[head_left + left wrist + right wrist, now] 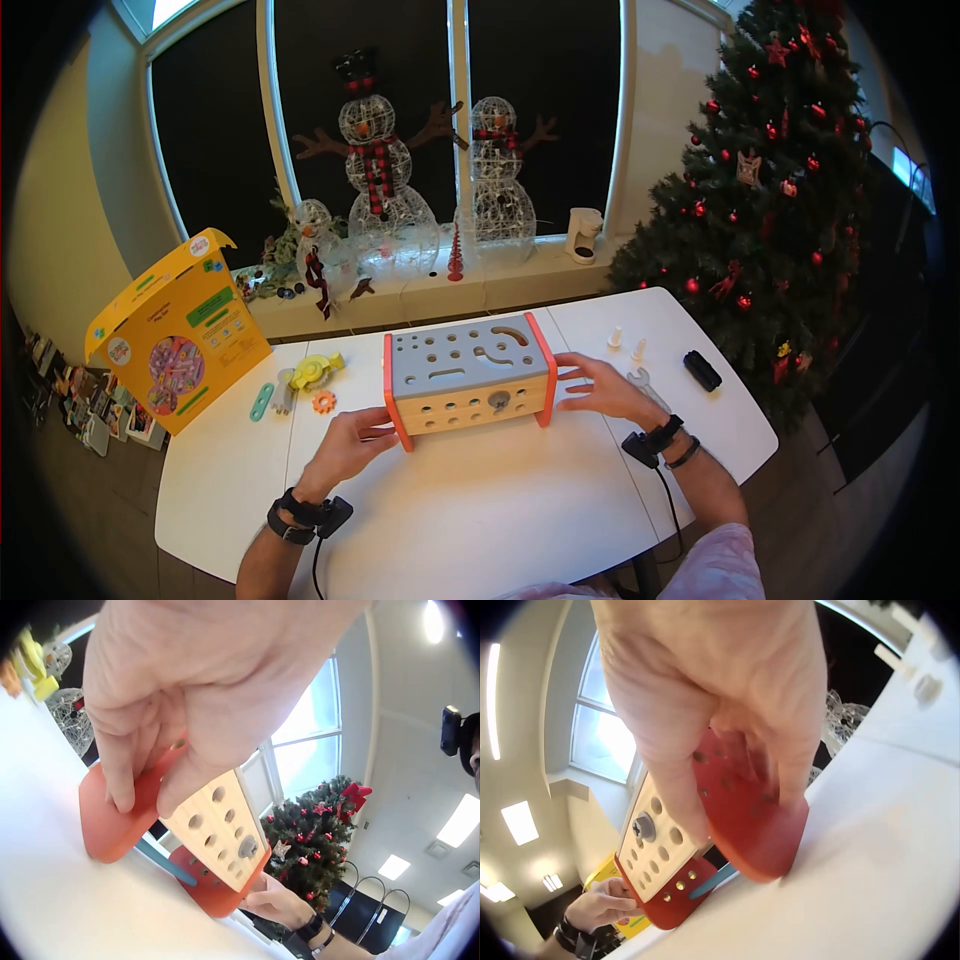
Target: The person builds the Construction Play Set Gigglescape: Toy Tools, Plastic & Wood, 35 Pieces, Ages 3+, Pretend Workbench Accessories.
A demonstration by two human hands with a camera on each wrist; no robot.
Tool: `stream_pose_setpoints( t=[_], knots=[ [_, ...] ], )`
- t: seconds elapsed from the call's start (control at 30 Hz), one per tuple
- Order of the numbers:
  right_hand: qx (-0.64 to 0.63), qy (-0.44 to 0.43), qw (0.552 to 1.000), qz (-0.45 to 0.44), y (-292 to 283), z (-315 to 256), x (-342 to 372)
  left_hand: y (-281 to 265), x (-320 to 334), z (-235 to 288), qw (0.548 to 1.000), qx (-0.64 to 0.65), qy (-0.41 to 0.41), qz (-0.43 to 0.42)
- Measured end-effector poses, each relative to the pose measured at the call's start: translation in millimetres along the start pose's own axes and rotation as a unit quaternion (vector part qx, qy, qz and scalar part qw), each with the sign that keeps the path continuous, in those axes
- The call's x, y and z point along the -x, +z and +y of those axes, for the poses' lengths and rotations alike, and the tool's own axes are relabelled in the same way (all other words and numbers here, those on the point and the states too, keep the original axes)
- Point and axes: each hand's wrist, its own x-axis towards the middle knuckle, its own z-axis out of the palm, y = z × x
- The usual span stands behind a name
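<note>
A wooden toy workbench [470,362] with a grey holed top, pale holed front and red-orange end panels stands upright on the white table. My left hand [350,447] is at its left end; in the left wrist view the thumb lies at the front edge and the fingers along the outside of the end panel [127,814]. At the other end my right hand [607,387] holds the right panel [754,832] in the same way, thumb in front. A grey screw [498,401] sits in a front hole. A blue-grey bar [712,880] shows low between the panels.
Left of the workbench lie a teal holed strip [262,401], a yellow-green toy piece [316,371] and an orange gear [324,402], before a yellow box [190,335]. On the right are white pegs [615,338], a grey wrench [648,386] and a black object [702,370].
</note>
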Motion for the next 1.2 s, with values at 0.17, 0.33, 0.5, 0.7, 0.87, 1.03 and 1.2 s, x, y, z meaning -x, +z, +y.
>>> stream_pose_setpoints(
  t=[0.17, 0.33, 0.5, 0.7, 0.87, 1.03, 1.2],
  knots=[
    [0.206, -0.037, 0.953, 0.219, -69.0, 29.9, 5.7, -41.4, 14.9, 7.8, 0.996, -0.056, -0.023, 0.066],
    [0.286, 0.042, 0.859, 0.422, -122.8, 88.3, 13.5, -80.6, 30.0, -1.7, 0.99, -0.01, -0.019, 0.136],
    [0.272, 0.106, 0.874, 0.389, -140.6, 131.3, 18.9, -99.2, 44.6, 2.2, 0.987, 0.011, -0.028, 0.155],
    [0.22, 0.145, 0.889, 0.374, -155.8, 148.1, 8.0, -99.7, 44.8, -1.7, 0.986, 0.011, -0.039, 0.161],
    [0.154, 0.094, 0.925, 0.333, -149.1, 118.3, 10.5, -101.4, 42.9, -4.8, 0.987, 0.012, -0.043, 0.157],
    [-0.049, 0.026, 0.963, 0.264, -113.7, 60.8, 20.0, -99.4, 37.9, 1.5, 0.984, 0.012, -0.058, 0.166],
    [-0.084, 0.014, 0.967, 0.241, -87.1, 23.5, 22.8, -100.9, 34.9, -5.6, 0.986, 0.009, -0.043, 0.161]
  ],
)
